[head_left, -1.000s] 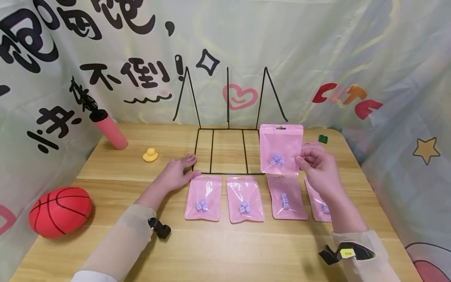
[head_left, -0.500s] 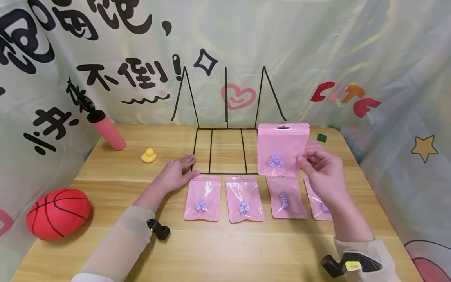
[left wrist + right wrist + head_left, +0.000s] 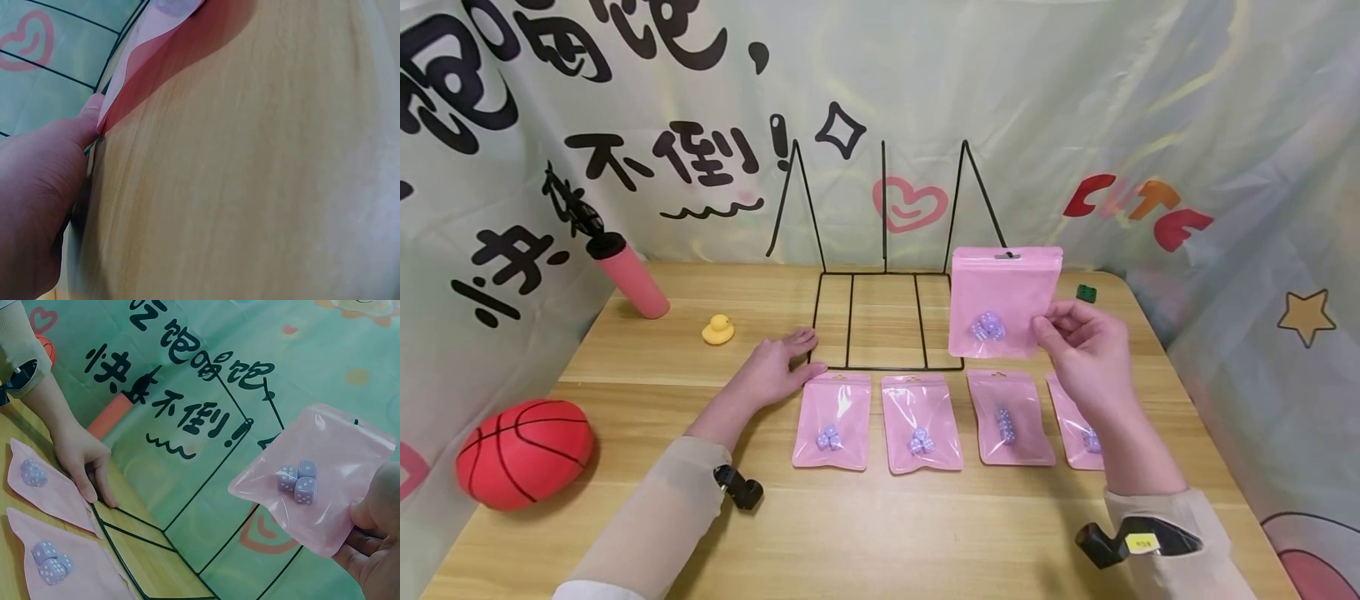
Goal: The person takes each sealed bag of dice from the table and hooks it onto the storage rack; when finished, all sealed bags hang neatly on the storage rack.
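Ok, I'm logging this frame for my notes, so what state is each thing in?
Right hand: pinches the raised pouch.
Raised pouch: held upright above the table, dice inside.
Left hand: flat on the wire rack's corner.
Wire rack: standing, base bare.
Four pouches: flat in a row.
Pink bottle: leaning on the backdrop.

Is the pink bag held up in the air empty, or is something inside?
Not empty. The pink bag, pinched by the right hand, holds small purple dice at its bottom.

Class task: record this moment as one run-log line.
right hand: holds pink pouch raised beside wire rack | left hand: flat on table, touching rack | four pouches lying
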The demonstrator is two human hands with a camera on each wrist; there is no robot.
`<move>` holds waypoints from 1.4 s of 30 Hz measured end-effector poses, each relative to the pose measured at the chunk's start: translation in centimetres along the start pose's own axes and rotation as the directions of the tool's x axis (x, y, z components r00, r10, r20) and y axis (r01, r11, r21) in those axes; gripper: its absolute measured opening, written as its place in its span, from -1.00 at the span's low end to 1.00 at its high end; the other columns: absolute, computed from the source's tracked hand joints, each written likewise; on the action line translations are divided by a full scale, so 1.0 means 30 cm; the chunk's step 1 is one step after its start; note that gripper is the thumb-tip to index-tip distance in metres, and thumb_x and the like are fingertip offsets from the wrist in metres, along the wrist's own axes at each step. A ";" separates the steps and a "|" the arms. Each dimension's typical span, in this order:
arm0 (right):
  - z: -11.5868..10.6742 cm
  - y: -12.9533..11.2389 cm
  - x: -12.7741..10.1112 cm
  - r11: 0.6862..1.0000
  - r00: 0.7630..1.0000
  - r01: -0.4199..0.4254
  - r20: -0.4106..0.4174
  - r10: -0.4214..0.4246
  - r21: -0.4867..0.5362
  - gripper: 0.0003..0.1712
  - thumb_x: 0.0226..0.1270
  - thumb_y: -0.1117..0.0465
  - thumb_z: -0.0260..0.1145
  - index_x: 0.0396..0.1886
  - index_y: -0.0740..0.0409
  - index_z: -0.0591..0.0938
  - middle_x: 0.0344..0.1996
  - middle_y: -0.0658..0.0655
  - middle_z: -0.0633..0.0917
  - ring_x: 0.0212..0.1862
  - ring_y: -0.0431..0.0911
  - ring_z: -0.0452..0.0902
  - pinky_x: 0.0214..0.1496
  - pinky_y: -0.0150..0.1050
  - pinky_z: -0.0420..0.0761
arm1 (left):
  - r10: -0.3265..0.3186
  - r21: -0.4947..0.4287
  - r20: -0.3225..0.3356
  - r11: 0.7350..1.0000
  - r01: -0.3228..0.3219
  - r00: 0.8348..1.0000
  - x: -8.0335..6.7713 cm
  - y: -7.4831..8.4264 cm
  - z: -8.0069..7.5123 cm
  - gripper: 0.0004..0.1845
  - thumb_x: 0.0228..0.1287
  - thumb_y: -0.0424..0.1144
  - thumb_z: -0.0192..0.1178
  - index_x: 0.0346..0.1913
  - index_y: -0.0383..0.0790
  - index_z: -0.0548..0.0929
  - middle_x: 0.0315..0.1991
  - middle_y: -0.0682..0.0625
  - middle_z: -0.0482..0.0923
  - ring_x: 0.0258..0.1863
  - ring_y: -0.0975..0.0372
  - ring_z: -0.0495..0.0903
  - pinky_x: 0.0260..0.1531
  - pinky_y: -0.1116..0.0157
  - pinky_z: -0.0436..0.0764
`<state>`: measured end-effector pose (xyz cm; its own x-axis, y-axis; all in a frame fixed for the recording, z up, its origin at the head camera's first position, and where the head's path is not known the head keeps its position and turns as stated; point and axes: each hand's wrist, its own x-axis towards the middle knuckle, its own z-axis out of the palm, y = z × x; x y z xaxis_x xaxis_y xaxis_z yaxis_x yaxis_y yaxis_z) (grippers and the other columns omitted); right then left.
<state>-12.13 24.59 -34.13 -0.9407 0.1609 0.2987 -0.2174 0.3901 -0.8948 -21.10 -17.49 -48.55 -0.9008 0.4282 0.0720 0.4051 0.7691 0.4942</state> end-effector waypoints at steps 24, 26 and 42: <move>0.067 0.039 0.163 0.992 0.999 -0.034 0.008 0.033 0.119 -0.84 0.54 0.38 0.32 -0.08 0.47 0.65 -0.37 0.01 0.74 -0.31 -0.20 0.64 -0.26 -0.49 0.66 | -0.008 -0.005 0.010 1.000 0.008 1.000 0.005 0.010 -0.003 -0.29 0.52 0.14 0.28 0.48 -0.28 0.49 0.52 -0.09 0.33 0.55 0.00 0.27 0.55 -0.07 0.21; 0.077 0.041 0.186 0.988 0.999 -0.049 0.007 0.049 0.147 -0.87 0.54 0.39 0.32 -0.08 0.44 0.65 -0.35 0.01 0.73 -0.29 -0.20 0.65 -0.20 -0.49 0.68 | -0.003 -0.004 0.006 1.000 0.003 1.000 0.007 0.008 -0.001 -0.29 0.52 0.14 0.29 0.47 -0.29 0.50 0.51 -0.09 0.34 0.55 0.01 0.28 0.54 -0.03 0.24; 0.129 0.063 0.312 0.985 0.992 -0.125 -0.020 0.128 0.118 -0.90 0.59 0.34 0.28 -0.03 0.30 0.62 -0.19 0.11 0.73 -0.13 -0.19 0.69 -0.01 -0.42 0.70 | 0.009 -0.021 -0.011 1.000 -0.009 1.000 0.002 -0.003 0.002 -0.31 0.52 0.11 0.30 0.45 -0.33 0.51 0.49 -0.12 0.37 0.53 0.00 0.31 0.53 -0.01 0.27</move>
<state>-22.35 23.33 -34.32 -0.9553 0.2280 0.1884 -0.1275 0.2570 -0.9579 -21.19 -17.50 -48.63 -0.8988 0.4298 0.0860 0.4101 0.7552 0.5114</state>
